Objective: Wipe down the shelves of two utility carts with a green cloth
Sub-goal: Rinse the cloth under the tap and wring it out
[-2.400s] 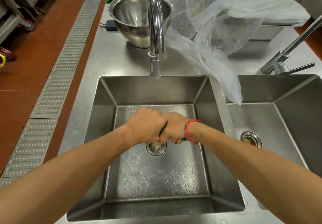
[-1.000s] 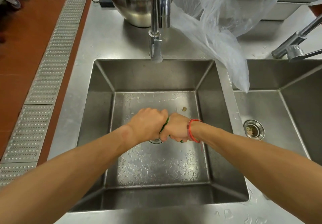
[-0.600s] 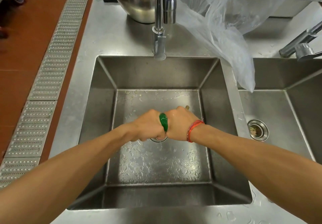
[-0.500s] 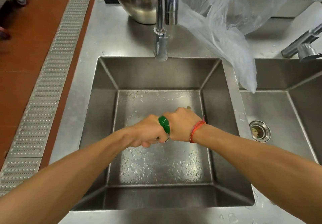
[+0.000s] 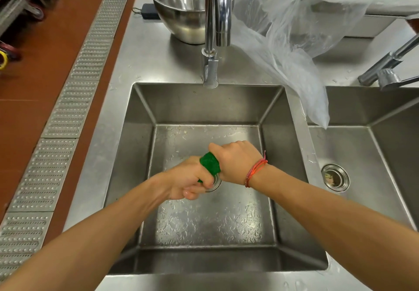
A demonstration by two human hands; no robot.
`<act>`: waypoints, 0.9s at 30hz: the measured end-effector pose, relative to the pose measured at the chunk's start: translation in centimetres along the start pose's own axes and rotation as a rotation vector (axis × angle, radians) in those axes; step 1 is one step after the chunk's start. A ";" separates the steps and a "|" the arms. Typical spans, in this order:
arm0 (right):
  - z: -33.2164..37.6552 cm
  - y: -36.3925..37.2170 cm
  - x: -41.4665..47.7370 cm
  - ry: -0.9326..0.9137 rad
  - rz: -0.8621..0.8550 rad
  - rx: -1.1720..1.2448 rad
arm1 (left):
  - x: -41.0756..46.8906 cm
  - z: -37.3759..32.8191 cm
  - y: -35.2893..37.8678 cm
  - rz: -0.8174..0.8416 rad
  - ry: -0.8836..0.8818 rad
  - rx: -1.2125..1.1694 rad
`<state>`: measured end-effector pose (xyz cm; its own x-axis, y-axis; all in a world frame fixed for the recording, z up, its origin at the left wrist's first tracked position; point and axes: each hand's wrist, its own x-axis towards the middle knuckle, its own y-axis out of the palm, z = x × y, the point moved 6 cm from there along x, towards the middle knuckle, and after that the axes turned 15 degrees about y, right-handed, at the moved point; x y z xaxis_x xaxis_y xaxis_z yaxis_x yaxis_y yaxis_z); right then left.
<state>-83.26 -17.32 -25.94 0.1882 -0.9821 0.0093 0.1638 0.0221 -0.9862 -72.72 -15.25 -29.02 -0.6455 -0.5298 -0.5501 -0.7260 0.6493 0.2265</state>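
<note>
Fingers (image 5: 195, 191) of left hand (image 5: 184, 180) and right hand (image 5: 238, 161) grip green cloth (image 5: 210, 163) | wet steel sink (image 5: 204, 106) | red floor (image 5: 45, 52), drain grate (image 5: 74, 100)

Steel counter (image 5: 145, 59) carries bowl (image 5: 181, 7) and plastic sheet (image 5: 290, 30).

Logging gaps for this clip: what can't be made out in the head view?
Head view:
green cloth: mostly hidden inside left hand and right hand; only a twisted bit shows.
sink drain: largely covered by the hands.
steel bowl: cut off by the top edge.
</note>
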 end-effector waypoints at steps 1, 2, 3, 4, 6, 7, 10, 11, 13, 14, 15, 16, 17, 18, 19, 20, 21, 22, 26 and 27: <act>0.1 -0.1 -0.2 0.041 0.058 -0.015 | -0.1 -0.2 -0.2 -0.046 0.029 0.071; 0.1 -0.1 -0.5 0.087 0.129 -0.007 | -0.3 -0.5 -0.3 -0.097 0.063 0.128; 0.1 -0.4 -0.8 0.134 0.166 0.024 | -0.5 -0.9 -0.3 -0.141 0.104 0.174; 0.0 -0.8 -1.1 0.180 0.185 0.060 | -0.8 -1.4 -0.1 -0.167 0.146 0.221; -0.2 -1.8 -1.7 0.267 0.189 0.129 | -1.4 -2.4 -0.2 -0.217 0.215 0.340; -0.5 -2.3 -2.0 0.314 0.178 0.166 | -1.8 -2.8 -0.5 -0.275 0.238 0.376; -1.1 -3.6 -3.1 0.451 0.130 0.357 | -3.5 -3.6 -1.4 -0.493 0.287 0.265; -1.1 -4.0 -3.4 0.469 0.125 0.422 | -4.0 -3.9 -1.4 -0.531 0.307 0.187; -0.9 -4.7 -4.0 0.468 0.114 0.517 | -4.9 -4.8 -0.7 -0.540 0.360 0.058; -0.7 -5.2 -4.2 0.463 0.105 0.576 | -5.3 -5.3 -0.2 -0.533 0.396 0.013; -0.5 -5.7 -4.4 0.458 0.099 0.646 | -5.8 -5.8 0.3 -0.528 0.430 -0.024; -0.4 -6.3 -4.7 0.454 0.095 0.717 | -6.1 -6.1 0.7 -0.529 0.463 -0.064; -0.2 -6.7 -4.9 0.453 0.093 0.778 | -6.4 -6.2 1.0 -0.538 0.493 -0.102; 0.0 -6.9 -5.0 0.456 0.098 0.825 | -6.6 -6.1 1.0 -0.557 0.517 -0.143; 0.1 -7.1 -5.1 0.459 0.107 0.873 | -6.7 -6.0 0.9 -0.575 0.535 -0.183; 0.2 -7.1 -5.2 0.462 0.123 0.922 | -6.8 -5.9 0.8 -0.589 0.547 -0.224; 0.3 -7.2 -5.2 0.463 0.140 0.972 | -6.8 -5.8 0.6 -0.599 0.555 -0.259; 0.3 -7.2 -5.3 0.466 0.156 1.009 | -6.8 -5.7 0.4 -0.599 0.563 -0.288; 0.6 -7.9 -5.7 0.467 0.230 1.115 | -6.7 -5.7 0.2 -0.551 0.595 -0.374; 0.8 -7.9 -5.8 0.463 0.263 1.164 | -6.7 -5.8 0.2 -0.542 0.603 -0.395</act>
<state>-84.85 -11.65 -18.02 0.0290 -0.8912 -0.4526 0.9643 0.1442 -0.2221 -69.93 -14.75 -20.64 -0.1253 -0.9772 -0.1716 -0.9235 0.0517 0.3802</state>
